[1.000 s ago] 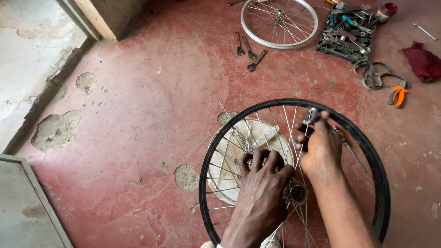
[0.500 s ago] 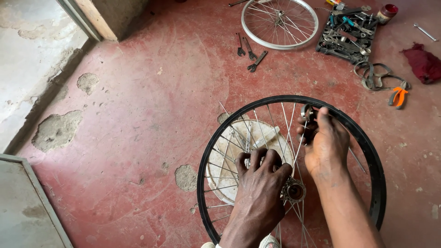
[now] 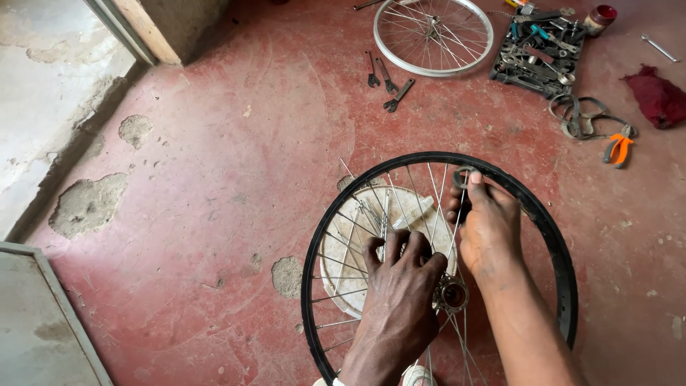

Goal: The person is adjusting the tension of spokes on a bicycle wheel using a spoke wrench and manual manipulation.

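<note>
Head view: both hands (image 3: 400, 286) grip wheel (image 3: 550, 236) spokes.

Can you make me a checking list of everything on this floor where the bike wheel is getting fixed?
Surface: red floor with worn grey patches.
Job's things: black wheel lying flat, hub, spokes, white tub beneath.
Clutter: silver wheel, wrenches, tool tray, orange pliers, red rag.
Grippers: left hand grips spokes; right hand pinches a small tool at the spokes.
Cables: nothing seen.
Surroundings: doorway with wooden frame.
</note>
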